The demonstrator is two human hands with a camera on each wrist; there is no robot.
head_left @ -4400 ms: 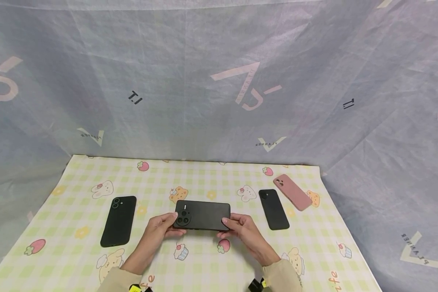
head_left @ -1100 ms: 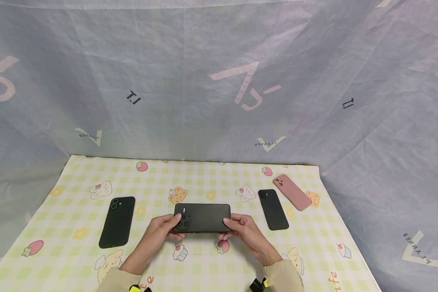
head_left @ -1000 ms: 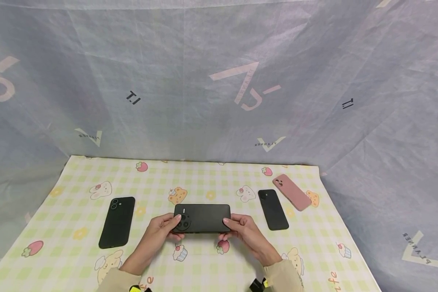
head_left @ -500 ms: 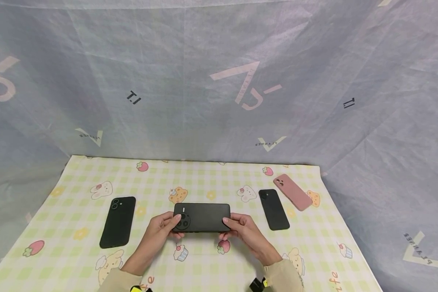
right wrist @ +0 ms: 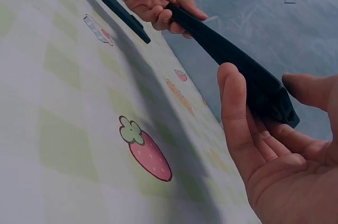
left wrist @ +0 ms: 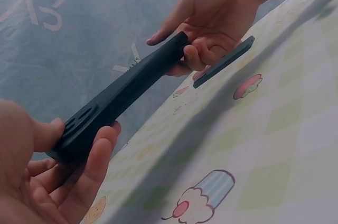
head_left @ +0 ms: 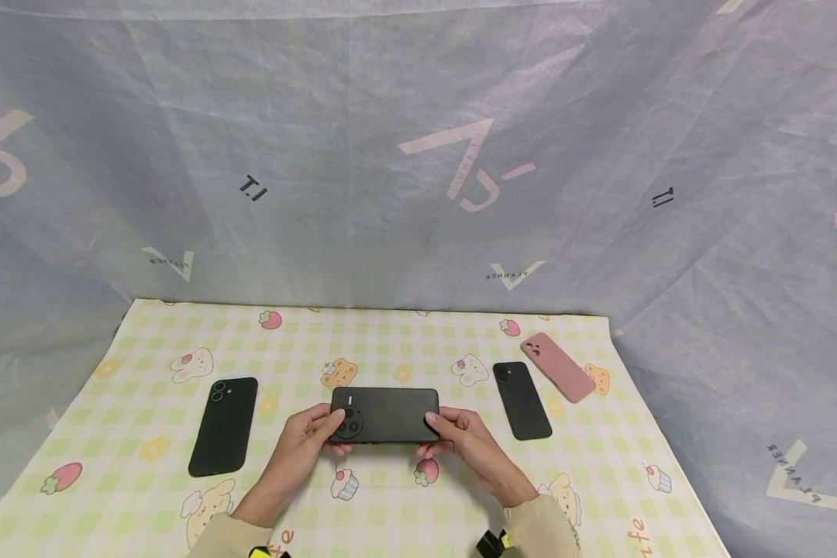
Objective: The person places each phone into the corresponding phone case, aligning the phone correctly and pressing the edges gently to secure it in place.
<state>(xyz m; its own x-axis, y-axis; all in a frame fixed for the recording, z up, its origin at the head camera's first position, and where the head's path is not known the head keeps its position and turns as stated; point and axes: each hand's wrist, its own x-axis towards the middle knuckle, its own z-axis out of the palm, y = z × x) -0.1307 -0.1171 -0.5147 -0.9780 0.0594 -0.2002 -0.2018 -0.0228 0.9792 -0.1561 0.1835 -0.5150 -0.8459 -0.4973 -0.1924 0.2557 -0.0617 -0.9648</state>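
Observation:
A black smartphone (head_left: 395,416) with a round camera block is held sideways above the table, camera side up. My left hand (head_left: 307,435) grips its left end, thumb over the edge of the camera block and fingers underneath. At the other end my right hand (head_left: 463,440) pinches it, thumb on the back and fingers below. Seen edge-on in the left wrist view, the smartphone (left wrist: 127,89) is apart from the cloth and casts a shadow on it. In the right wrist view the smartphone (right wrist: 232,57) spans both hands; its screen side is mostly hidden.
Left of the hands lies a black phone (head_left: 224,426) with two lenses. To the right are a smaller black phone (head_left: 523,401) and a pink phone (head_left: 559,367). A checked cartoon tablecloth (head_left: 384,511) covers the table, with a grey-blue curtain (head_left: 349,194) behind.
Compared with the earliest frame, the smartphone has levelled and tipped slightly, and my left thumb sits further onto the camera block. Over the last second, almost nothing has moved.

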